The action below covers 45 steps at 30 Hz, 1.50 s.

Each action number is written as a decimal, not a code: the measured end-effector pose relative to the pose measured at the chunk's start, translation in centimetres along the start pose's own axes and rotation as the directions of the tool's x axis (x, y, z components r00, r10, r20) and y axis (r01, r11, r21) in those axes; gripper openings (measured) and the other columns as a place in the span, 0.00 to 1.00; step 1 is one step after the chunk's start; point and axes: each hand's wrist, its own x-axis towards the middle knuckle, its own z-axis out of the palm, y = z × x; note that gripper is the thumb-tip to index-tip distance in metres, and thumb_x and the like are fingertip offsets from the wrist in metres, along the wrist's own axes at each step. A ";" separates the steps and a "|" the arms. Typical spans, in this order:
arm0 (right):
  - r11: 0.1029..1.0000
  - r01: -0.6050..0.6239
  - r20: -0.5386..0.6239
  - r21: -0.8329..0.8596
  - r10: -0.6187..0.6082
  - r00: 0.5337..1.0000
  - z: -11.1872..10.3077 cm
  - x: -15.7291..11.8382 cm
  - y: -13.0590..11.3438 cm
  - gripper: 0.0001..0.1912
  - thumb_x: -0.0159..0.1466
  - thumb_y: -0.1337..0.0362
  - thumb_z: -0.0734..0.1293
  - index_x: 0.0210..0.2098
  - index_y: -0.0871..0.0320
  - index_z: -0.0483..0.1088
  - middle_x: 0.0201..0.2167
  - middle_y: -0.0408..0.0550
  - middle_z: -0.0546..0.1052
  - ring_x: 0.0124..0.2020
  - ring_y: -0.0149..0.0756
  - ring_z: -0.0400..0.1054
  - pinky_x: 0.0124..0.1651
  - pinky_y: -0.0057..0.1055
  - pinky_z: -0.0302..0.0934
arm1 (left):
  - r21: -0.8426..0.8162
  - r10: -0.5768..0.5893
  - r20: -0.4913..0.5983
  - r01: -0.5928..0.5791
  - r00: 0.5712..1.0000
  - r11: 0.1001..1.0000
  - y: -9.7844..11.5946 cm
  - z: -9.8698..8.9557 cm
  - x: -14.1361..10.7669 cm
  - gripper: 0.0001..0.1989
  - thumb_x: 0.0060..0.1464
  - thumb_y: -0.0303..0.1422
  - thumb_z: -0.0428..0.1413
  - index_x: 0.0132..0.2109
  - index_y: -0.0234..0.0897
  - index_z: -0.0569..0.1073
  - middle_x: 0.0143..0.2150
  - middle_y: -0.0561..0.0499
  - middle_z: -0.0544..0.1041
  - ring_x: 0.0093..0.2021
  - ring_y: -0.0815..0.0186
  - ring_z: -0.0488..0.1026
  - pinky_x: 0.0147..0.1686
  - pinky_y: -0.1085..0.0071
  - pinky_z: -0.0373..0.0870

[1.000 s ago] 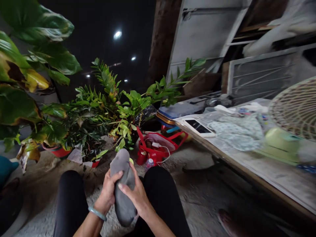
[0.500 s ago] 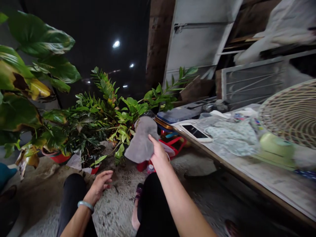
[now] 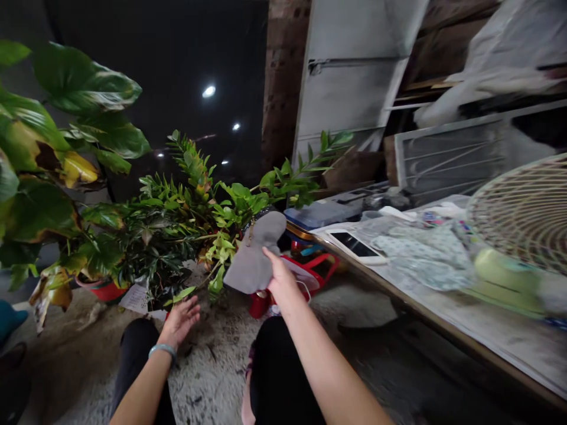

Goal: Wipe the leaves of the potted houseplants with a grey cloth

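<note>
A flat grey piece with a soft-looking surface (image 3: 253,260) is pinched at its right edge by my right hand (image 3: 282,276), in front of the green leafy plants (image 3: 230,206). A small chain-like strip shows near its upper left part. My left hand (image 3: 181,321) has its fingers apart and holds nothing; it is above my left knee, close to a white paper (image 3: 135,299) by the pots. Just behind my right hand is a red basket or bag (image 3: 316,274), partly covered by the hand and the grey piece.
To the right, a long table (image 3: 425,301) bears a white phone (image 3: 358,245), a patterned cloth (image 3: 420,248) and a green item beside a round fan (image 3: 522,212). Large leaves (image 3: 84,79) fill the left. A red pot (image 3: 104,289) stands below them.
My left hand has moved slightly up, nearer the paper and pots. The grey piece has tilted a little in my right hand, and the view has shifted slightly.
</note>
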 end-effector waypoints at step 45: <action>0.731 -0.066 0.288 -0.680 0.348 0.892 -4.7 -13.5 8.0 0.16 0.43 0.55 0.80 0.33 0.37 0.84 0.39 0.47 0.87 0.50 0.67 0.79 0.55 0.58 0.71 | -0.119 0.221 -0.102 -0.232 0.970 0.965 3.3 -2.7 -0.1 0.21 0.47 0.22 0.66 0.50 0.35 0.76 0.38 0.44 0.82 0.40 0.57 0.81 0.49 0.60 0.76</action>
